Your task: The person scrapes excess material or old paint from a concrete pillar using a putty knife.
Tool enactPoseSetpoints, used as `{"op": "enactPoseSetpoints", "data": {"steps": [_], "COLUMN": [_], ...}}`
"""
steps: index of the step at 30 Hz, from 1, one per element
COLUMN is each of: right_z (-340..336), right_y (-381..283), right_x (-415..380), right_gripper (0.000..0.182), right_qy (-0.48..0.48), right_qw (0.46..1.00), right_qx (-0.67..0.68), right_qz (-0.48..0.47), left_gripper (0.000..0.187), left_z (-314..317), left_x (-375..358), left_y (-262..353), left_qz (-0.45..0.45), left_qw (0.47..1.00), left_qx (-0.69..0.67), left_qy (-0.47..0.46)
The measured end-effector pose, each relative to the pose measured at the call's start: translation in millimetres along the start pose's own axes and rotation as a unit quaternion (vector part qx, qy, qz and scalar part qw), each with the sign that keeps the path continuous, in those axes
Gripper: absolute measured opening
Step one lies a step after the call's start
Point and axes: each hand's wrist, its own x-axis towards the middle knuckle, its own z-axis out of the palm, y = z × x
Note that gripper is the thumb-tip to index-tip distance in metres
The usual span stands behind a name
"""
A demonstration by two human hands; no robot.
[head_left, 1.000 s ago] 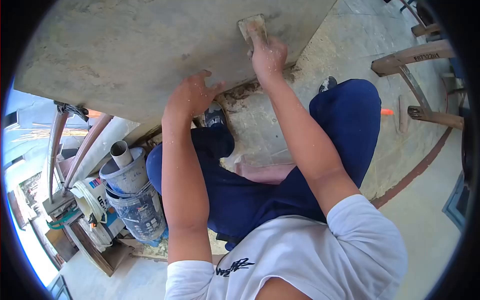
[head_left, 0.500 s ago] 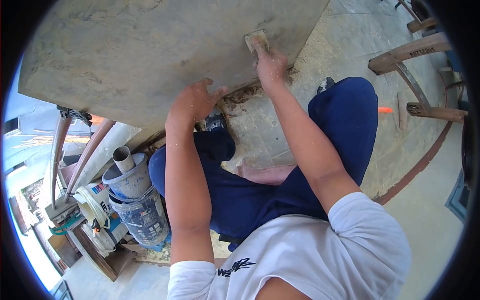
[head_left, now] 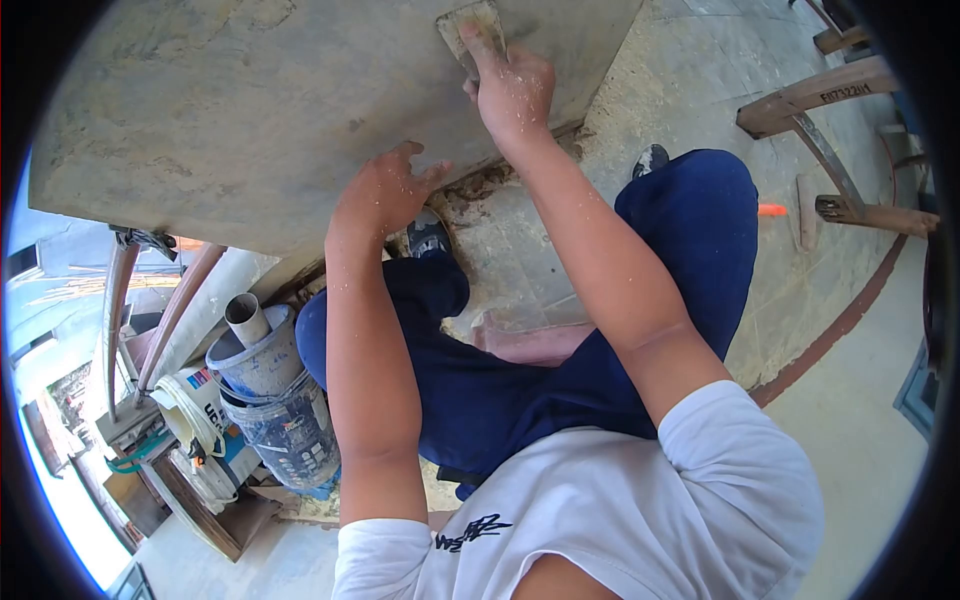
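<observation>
Head view: your right hand (head_left: 517,92) grips a flat block (head_left: 486,14) against the grey wall (head_left: 230,120), floor (head_left: 690,90) past its right edge; your left hand (head_left: 383,192) unclenched near its bottom edge

Building site, by the look: bare cement wall (head_left: 220,130), splattered buckets (head_left: 280,430), pipe (head_left: 246,320) in one, rough stained floor (head_left: 512,250).
</observation>
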Motion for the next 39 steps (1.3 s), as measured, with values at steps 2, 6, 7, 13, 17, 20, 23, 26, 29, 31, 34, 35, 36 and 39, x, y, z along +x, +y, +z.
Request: {"op": "enactPoseSetpoints", "data": {"steps": [2, 6, 7, 13, 17, 20, 23, 26, 29, 31, 34, 35, 36, 39], "right_z": [1, 3, 8, 6, 4, 13, 14, 2, -4, 2, 10, 15, 20, 19], "right_y": [-7, -2, -9, -8, -13, -60, -62, 14, 116, 126, 92, 83, 76, 92], "right_x": [6, -1, 0, -6, -10, -8, -5, -4, -1, -3, -14, -14, -15, -17], "right_gripper": [0.058, 0.058, 0.057, 0.053, 0.050, 0.052, 0.053, 0.052, 0.050, 0.050, 0.058, 0.058, 0.057, 0.052], "right_qy": [0.010, 0.026, 0.022, -0.002, 0.004, -0.035, 0.002, 0.017, -0.003, -0.025, -0.005, -0.005, 0.004, 0.006], "right_qw": [0.998, 0.999, 0.999, 0.999, 0.999, 0.994, 0.990, 0.999, 0.987, 0.984, 0.994, 0.993, 0.996, 0.996], "right_qx": [0.001, -0.020, -0.025, -0.011, 0.003, 0.091, 0.082, -0.031, -0.151, -0.134, -0.070, -0.071, -0.061, -0.074], "right_qz": [-0.056, 0.000, -0.026, -0.036, 0.041, -0.045, -0.116, 0.032, 0.059, 0.113, 0.089, 0.094, 0.072, 0.051], "left_gripper": [0.059, 0.059, 0.059, 0.060, 0.060, 0.060, 0.060, 0.060, 0.060, 0.060, 0.060, 0.060, 0.060, 0.060], "left_z": [-2, -5, -8, -4, -5, -13, -10, -6, -10, -11, -7, -5, -3, -8], "left_x": [0, 5, 5, 1, 1, -7, -14, -11, -11, -11, -16, -15, -14, -8], "left_y": [4, 0, 0, -1, -12, -13, -15, -27, -29, -22, -14, -12, -13, -15], "left_qz": [0.009, -0.001, -0.002, 0.003, -0.007, -0.013, -0.019, -0.032, -0.039, -0.039, -0.034, -0.023, -0.024, 0.008], "left_qw": [1.000, 0.999, 1.000, 1.000, 1.000, 1.000, 1.000, 0.999, 0.999, 0.999, 0.999, 1.000, 0.999, 1.000], "left_qx": [0.008, 0.036, 0.025, 0.002, 0.022, -0.013, 0.006, 0.000, 0.000, 0.003, 0.012, 0.015, 0.015, 0.014], "left_qy": [-0.008, -0.006, -0.001, -0.009, 0.001, 0.007, -0.007, -0.010, 0.011, 0.006, -0.016, -0.016, -0.021, 0.001]}}
